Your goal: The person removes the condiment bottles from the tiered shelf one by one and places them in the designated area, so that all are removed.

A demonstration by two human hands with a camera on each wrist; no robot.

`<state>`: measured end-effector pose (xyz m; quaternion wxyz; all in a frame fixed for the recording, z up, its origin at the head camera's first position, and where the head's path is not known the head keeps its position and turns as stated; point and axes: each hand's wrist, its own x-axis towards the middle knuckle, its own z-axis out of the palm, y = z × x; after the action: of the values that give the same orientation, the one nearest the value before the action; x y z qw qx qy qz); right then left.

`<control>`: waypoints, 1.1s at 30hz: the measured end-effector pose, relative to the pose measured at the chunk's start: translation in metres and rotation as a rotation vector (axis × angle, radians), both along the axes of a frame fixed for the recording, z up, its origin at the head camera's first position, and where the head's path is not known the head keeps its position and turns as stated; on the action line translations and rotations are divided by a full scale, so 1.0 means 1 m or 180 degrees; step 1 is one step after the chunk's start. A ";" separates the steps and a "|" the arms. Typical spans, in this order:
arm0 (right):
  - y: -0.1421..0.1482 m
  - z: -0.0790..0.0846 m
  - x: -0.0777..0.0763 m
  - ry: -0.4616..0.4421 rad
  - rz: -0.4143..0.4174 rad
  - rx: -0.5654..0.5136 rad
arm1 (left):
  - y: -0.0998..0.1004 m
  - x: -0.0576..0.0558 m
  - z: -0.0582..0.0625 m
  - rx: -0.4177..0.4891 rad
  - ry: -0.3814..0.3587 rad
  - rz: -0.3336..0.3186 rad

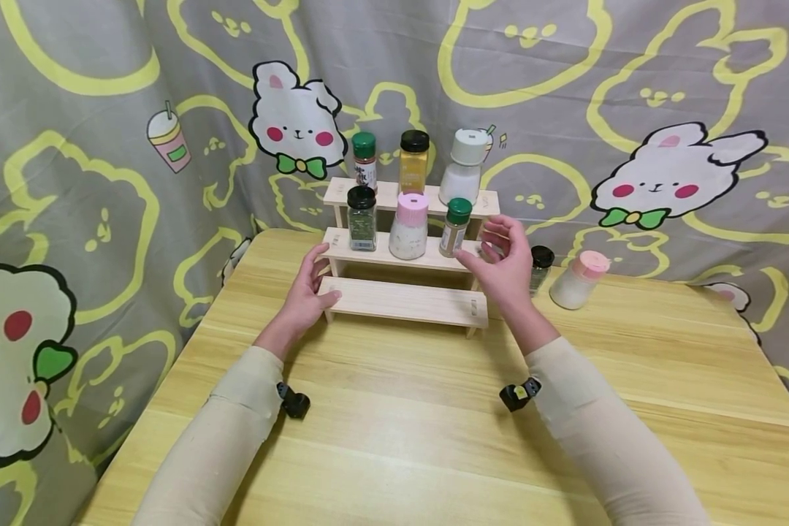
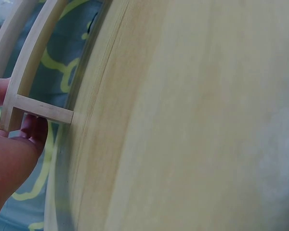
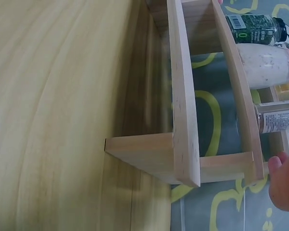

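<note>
A three-tier wooden spice rack (image 1: 404,301) stands at the back of the table. My left hand (image 1: 304,288) grips its left end, thumb over the lowest step and fingers round the side; the left wrist view shows this hand (image 2: 14,156) at the end frame. My right hand (image 1: 505,264) is beside the middle tier, its thumb tip close to a small green-capped spice jar (image 1: 454,232); whether they touch, I cannot tell. Its other fingers are bent loosely, apart from the jar. A pink-capped shaker (image 1: 408,234) and a black-capped herb jar (image 1: 362,223) share that tier.
The top tier carries a green-capped bottle (image 1: 364,164), a yellow black-capped jar (image 1: 413,164) and a white-capped shaker (image 1: 463,172). Right of the rack, a black-capped jar (image 1: 541,270) and a pink-capped shaker (image 1: 578,281) stand on the table (image 1: 394,424). A patterned curtain (image 1: 381,44) hangs behind.
</note>
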<state>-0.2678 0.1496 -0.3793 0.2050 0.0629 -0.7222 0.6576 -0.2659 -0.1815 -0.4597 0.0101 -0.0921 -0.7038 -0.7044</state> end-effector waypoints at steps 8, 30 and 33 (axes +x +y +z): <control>-0.005 -0.006 -0.013 0.0027 -0.0057 0.0105 | 0.000 -0.001 -0.001 0.0011 0.0025 0.0003; -0.031 -0.007 -0.029 -0.0011 -0.0230 0.0189 | -0.001 0.000 0.000 -0.0008 -0.0008 -0.0001; -0.032 -0.006 -0.029 -0.0011 -0.0283 0.0232 | 0.000 0.000 0.001 0.0000 -0.0007 0.0001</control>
<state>-0.2967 0.1174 -0.3856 0.2304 0.0371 -0.7481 0.6212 -0.2658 -0.1814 -0.4592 0.0095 -0.0911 -0.7038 -0.7045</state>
